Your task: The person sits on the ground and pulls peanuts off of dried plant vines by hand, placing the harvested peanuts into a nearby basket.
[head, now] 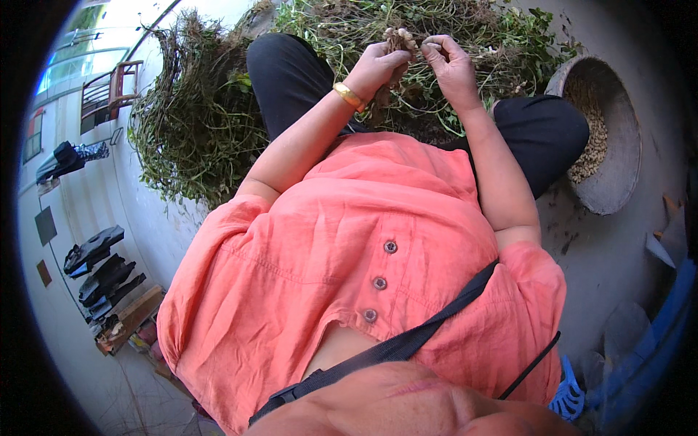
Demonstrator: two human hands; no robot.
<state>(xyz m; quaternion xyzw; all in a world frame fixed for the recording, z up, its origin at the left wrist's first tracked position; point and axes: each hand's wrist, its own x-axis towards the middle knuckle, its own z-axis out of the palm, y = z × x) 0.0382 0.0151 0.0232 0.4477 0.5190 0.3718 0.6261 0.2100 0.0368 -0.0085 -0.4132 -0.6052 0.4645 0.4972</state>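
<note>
My left hand (384,64), with a gold bangle (349,97) at the wrist, grips a bunch of peanut roots. A cluster of pale peanut pods (401,38) sticks up from the top of that fist. Just to its right, my right hand (453,71) has thumb and forefinger pinched on a small pale piece that looks like a peanut pod (433,47). Both hands are raised in front of a spread heap of pulled peanut plants (507,60), green leaves and brown roots tangled together. Part of the heap is hidden behind my hands and forearms.
A round grey basin (616,174) tilts beside my right knee, with many loose peanuts (591,141) inside. Another pile of peanut plants (196,120) stands by my left knee. Farther left are a wooden chair (113,92) and dark shoes (106,278). Something blue (570,395) lies lower right.
</note>
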